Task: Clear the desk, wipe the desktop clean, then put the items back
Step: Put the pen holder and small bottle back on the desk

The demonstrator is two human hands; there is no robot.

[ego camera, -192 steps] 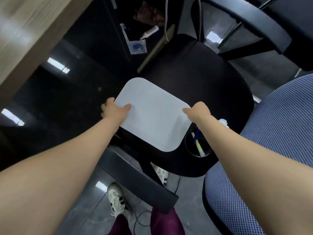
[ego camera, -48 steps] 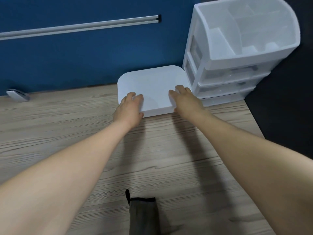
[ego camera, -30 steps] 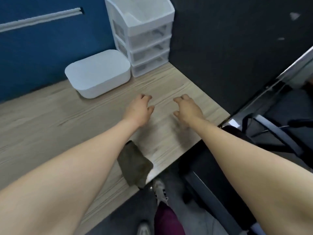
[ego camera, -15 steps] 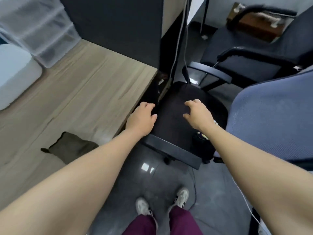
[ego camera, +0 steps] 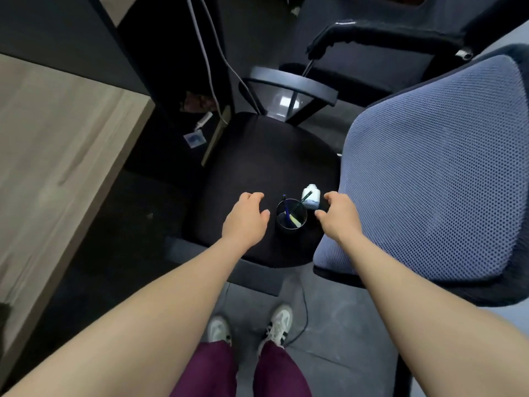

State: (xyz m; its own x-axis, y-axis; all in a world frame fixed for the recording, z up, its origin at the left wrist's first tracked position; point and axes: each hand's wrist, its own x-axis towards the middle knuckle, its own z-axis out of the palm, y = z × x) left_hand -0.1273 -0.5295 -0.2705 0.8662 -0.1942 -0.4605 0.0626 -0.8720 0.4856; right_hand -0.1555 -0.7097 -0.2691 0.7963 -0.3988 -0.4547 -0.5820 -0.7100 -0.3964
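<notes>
Office corner, viewed from above: grey floor, a dark partition, a wood-grain bench (ego camera: 51, 156) to the left of the black chair seat (ego camera: 257, 173), which serves as landmark. Item 1: black pen cup (ego camera: 291, 216), upright near the front right edge of the seat, holding a few pens. Item 2: small white bottle (ego camera: 310, 196), just behind and to the right of the cup, touching or nearly touching it; which cannot be told. Item 3: blue mesh chair back (ego camera: 435, 173), bordering the seat on the right. Left hand (ego camera: 246, 222): over the seat just left of the cup, fingers loosely curled, grasping nothing. Right hand (ego camera: 337, 214): just right of the cup and bottle, fingers loosely curled toward them, grasping nothing, contact not evident. Status, as judged: the visible part of the bench shows bare wood, so clearing and wiping appear done; the put-back stage is under way. Outstanding: cup and bottle remain on the seat and need carrying to the bench; both hands look poised to take one each.
</notes>
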